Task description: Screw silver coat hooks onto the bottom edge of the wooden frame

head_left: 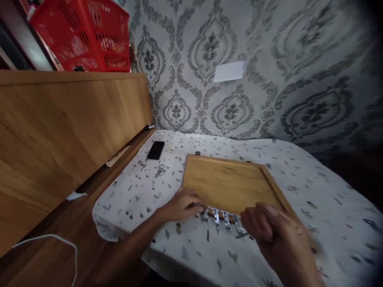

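A wooden board with a raised rim (227,181) lies on the patterned cloth. Along its near edge runs a metal rack with several shiny hooks (226,220). At the left end of this rack is my left hand (185,204), its thumb and fingers pinched closed on the rack. My right hand (277,231) is curled into a fist at the rack's right end, over the board's near right part. Whatever it may hold is hidden by the fingers. A short grey metal piece (241,235) shows just left of the fist; I cannot tell whether it belongs to the rack.
The white printed cloth (134,207) covers the bed or table. A black phone (156,150) lies at its far left. A small dark item (197,153) sits behind the board. To the left stands a wooden panel (74,147) with a red basket (83,36) above. A white cable (56,236) hangs lower left.
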A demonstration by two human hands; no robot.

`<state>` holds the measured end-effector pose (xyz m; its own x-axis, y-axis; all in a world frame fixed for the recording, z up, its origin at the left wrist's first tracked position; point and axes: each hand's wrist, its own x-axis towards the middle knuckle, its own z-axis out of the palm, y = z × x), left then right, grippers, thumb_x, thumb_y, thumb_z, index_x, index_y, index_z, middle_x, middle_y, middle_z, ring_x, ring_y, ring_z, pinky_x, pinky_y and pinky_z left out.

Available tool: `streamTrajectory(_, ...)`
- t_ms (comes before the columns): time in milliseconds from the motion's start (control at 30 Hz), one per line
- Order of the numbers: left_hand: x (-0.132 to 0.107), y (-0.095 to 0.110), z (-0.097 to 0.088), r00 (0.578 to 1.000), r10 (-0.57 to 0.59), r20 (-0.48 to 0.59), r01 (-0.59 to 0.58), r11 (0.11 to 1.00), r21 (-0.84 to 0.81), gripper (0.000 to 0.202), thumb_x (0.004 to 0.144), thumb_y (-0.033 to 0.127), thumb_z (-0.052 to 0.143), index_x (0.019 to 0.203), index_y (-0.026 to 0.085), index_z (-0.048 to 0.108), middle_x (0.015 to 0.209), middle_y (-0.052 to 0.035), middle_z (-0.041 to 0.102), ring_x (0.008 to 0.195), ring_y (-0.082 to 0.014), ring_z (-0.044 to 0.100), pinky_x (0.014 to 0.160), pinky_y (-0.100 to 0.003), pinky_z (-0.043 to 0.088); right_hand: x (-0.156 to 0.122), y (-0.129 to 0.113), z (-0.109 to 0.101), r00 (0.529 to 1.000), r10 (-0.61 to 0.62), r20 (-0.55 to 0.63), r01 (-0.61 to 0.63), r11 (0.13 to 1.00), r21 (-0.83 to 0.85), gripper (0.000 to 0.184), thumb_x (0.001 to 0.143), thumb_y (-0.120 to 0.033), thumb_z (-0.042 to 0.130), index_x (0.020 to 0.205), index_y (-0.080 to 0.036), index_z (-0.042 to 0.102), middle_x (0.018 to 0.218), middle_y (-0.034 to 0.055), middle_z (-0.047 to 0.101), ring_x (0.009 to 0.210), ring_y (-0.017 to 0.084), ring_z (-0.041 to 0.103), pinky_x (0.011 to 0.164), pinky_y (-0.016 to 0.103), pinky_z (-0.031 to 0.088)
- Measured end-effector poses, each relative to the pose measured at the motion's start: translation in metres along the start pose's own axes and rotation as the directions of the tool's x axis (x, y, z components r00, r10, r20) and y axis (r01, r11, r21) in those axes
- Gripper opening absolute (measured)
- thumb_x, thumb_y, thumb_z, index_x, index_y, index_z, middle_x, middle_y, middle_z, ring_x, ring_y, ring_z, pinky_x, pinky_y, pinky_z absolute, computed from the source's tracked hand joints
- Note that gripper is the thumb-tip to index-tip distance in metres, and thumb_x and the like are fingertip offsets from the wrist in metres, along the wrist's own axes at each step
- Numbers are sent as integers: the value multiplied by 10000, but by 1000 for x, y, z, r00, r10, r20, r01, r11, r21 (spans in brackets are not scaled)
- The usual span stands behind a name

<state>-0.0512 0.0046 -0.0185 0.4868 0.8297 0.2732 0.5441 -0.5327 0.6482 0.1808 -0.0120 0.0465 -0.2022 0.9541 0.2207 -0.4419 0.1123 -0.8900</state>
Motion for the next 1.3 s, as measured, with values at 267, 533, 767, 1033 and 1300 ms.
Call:
streamTrajectory(267, 0, -7, -5, 985, -100, -142, 64, 969, -238, 327, 1014, 387, 549, 974, 142, 762, 935, -98, 757, 869, -206, 690, 807, -295, 519, 20, 53, 52, 869, 426, 252, -472, 866, 164, 623, 752, -575, 821, 488, -217, 385, 425, -107, 241, 397, 38, 134, 375, 222, 110)
streamTrajectory(533, -10, -53, -34, 801, -384, -459, 325, 923, -204, 285, 991, 310, 508, 1048, 171, 750, 966, -75, 769, 871, -204, 702, 738, -288, 548, 32, 73, 57, 776, 466, 425, -590, 774, 229, 587, 802, -539, 792, 534, -213, 385, 430, -118, 245, 390, 34, 109, 381, 210, 94)
streamTrajectory(767, -27, -81, -76, 690, -403, -602, 520, 854, 25, 349, 882, 198, 622, 1225, 203, 687, 1142, -105, 653, 1170, -299, 583, 1086, -474, 448, 29, 73, 46, 773, 432, 465, -595, 747, 295, 606, 828, -550, 783, 541, -207, 374, 441, -113, 247, 391, 38, 118, 375, 198, 124)
streamTrajectory(1033, -31, -91, -75, 692, -447, -567, 620, 770, 150, 479, 801, 250, 768, 1265, 227, 650, 1139, -94, 640, 1202, -344, 545, 1107, -525, 407, 27, 73, 44, 785, 431, 446, -594, 729, 340, 617, 827, -552, 791, 532, -203, 376, 432, -111, 249, 386, 35, 124, 372, 196, 121)
streamTrajectory(1300, -35, -89, -80, 644, -499, -580, 664, 741, 98, 315, 822, 248, 716, 1093, 236, 556, 1041, -50, 688, 1027, -252, 641, 907, -391, 487, 30, 74, 39, 786, 434, 439, -597, 716, 361, 582, 845, -525, 778, 552, -205, 390, 449, -107, 257, 401, 44, 124, 379, 197, 130)
